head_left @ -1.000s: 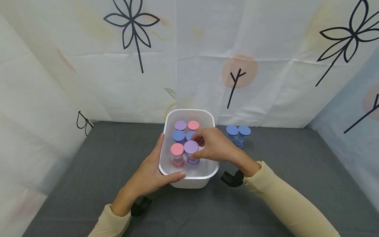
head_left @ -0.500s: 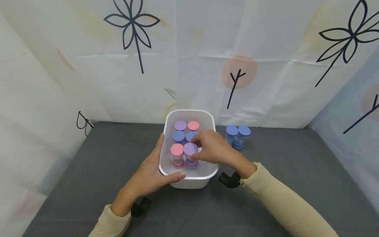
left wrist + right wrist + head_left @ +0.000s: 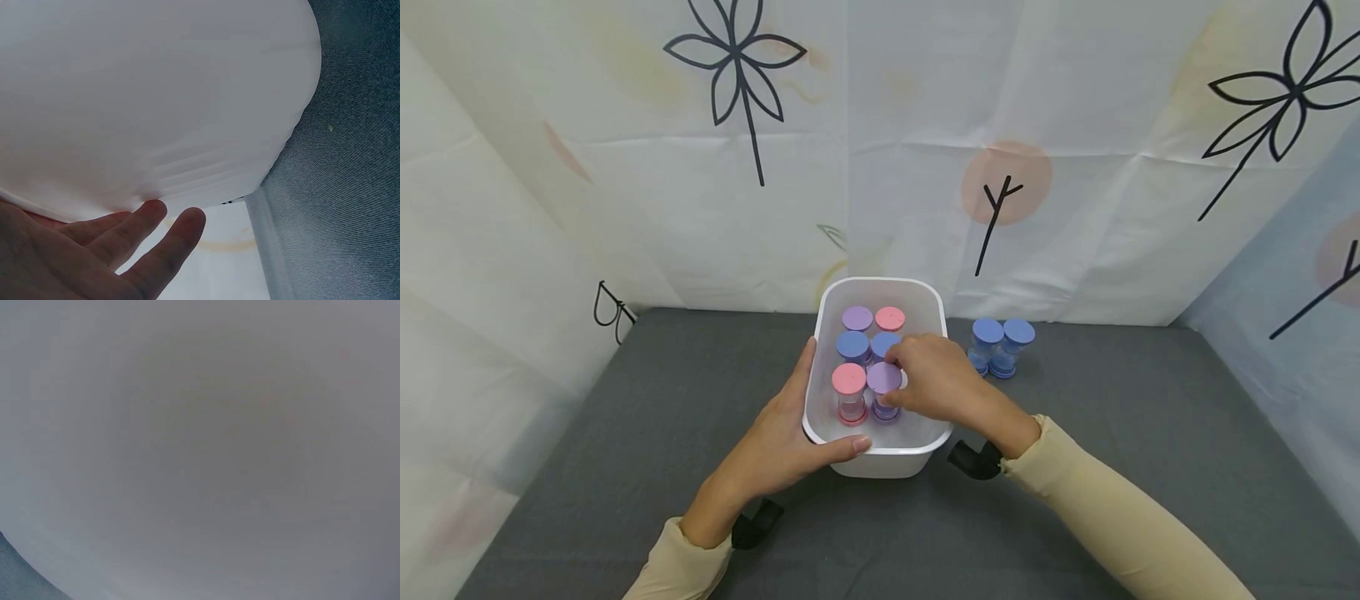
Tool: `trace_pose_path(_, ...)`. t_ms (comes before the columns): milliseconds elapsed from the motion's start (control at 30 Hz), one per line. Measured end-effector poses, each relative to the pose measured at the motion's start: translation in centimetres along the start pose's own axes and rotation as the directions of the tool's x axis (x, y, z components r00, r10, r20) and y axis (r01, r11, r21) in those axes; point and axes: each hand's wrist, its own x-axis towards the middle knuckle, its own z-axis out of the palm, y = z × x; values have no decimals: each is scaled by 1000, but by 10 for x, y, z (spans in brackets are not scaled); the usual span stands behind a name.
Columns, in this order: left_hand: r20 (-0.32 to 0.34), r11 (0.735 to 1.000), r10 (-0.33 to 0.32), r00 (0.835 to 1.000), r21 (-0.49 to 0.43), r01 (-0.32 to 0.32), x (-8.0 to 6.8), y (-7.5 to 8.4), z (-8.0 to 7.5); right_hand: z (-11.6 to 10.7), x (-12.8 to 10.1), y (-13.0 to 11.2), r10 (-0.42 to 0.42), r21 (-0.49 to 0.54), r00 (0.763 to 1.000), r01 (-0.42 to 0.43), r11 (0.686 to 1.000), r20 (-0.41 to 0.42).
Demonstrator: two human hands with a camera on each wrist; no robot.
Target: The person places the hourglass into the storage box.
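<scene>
In the head view, a white plastic bin (image 3: 917, 454) holds several small sand timers with coloured caps, standing upright in pairs. My right hand (image 3: 943, 379) reaches over the bin's right rim and pinches a purple sand timer (image 3: 883, 377) by its side with thumb and fingers. Next to it stands a pink sand timer (image 3: 848, 379). My left hand (image 3: 782, 433) holds the bin's near left corner, thumb over the front rim and fingers along the outer left wall. Those fingers (image 3: 181, 234) look fairly straight in the left wrist view. Only blurred white shows in the right wrist view.
Behind the front pair in the bin are two blue sand timers (image 3: 853, 346), then a purple one (image 3: 857, 317) and a pink one (image 3: 890, 317). Two more blue sand timers (image 3: 1017, 333) stand on the grey table (image 3: 1112, 417) right of the bin. A patterned cloth (image 3: 910, 100) hangs behind.
My right hand has shifted slightly left and down with the purple sand timer, which now stands closer to the pink one. The left hand and bin have stayed put.
</scene>
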Motion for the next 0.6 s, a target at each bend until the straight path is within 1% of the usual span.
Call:
trace_pose_path(133,-3,1000,-5,1000,2,5,-1,0,0,1,-1,0,-10,-5,1000,10,1000,-24)
trace_pose_path(233,-5,1000,-6,1000,5,6,-1,0,0,0,-2,-1,-9,19,1000,10,1000,-28)
trace_pose_path(367,-5,1000,-5,1000,6,5,-1,-1,0,-2,-4,-1,0,82,1000,2,997,-28)
trace_pose_path(600,4,1000,4,1000,4,-4,-1,0,0,-8,-11,2,-10,191,998,23,981,-69)
